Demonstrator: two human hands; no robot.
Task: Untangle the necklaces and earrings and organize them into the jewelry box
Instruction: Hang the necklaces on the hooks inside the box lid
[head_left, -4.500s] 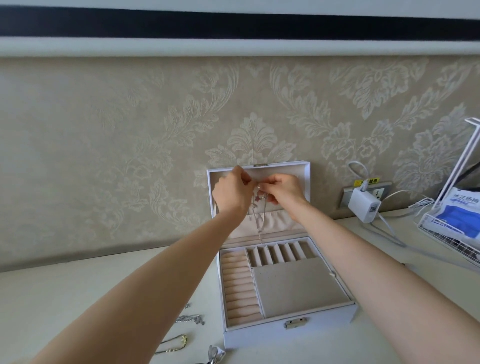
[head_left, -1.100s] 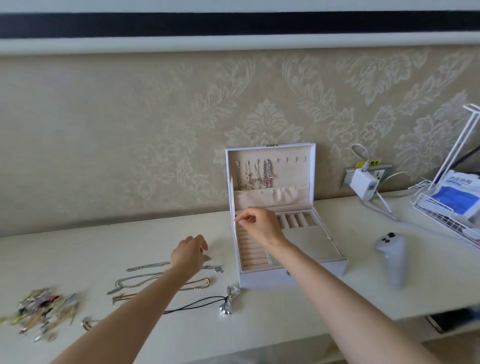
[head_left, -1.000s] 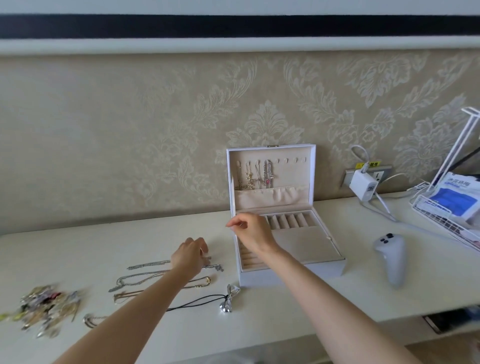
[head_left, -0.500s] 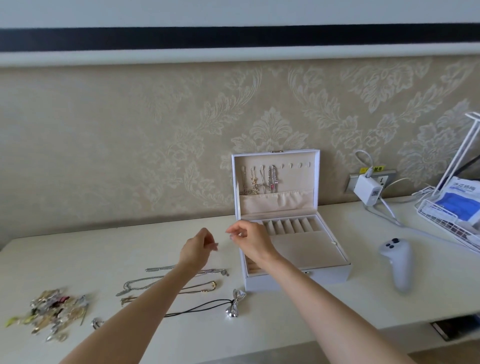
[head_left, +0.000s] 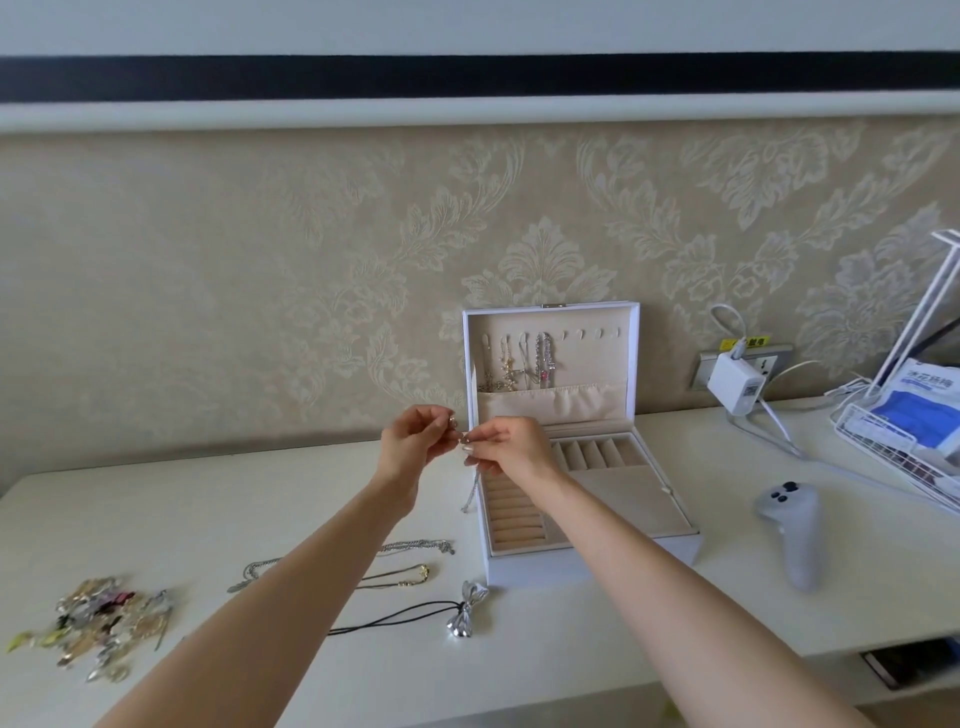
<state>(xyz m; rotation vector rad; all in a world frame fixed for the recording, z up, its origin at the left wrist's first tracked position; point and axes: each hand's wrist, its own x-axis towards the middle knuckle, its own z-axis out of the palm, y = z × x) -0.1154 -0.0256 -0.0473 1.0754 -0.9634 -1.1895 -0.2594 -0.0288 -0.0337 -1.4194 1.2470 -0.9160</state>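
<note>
Head view: white desk against a patterned wall. White box sits mid-right on it, open, with its lid upright at the wall. The tray has ring rolls at left, a row of small slots at the back and one flat compartment at right.

Wire rack at the far right edge holds a blue-white packet.

Left hand and right hand are raised above the desk near the box's back-left corner, fingertips nearly meeting. Both have curled fingers, and each pinches a thin silver chain. Its free end hangs from the right hand in front of the box's left wall, clear of the desk. Which part the left hand pinches is too small to tell.

Grey controller lies right of the box. Tangled earring pile lies front-left. Charger is plugged into the wall socket right of the lid.

Hung necklaces fill the hooks in the lid's left half, with their ends in the pocket. Left of the box, partly behind the left forearm, lie a silver necklace, a gold necklace and a black cord with a bow pendant.
</note>
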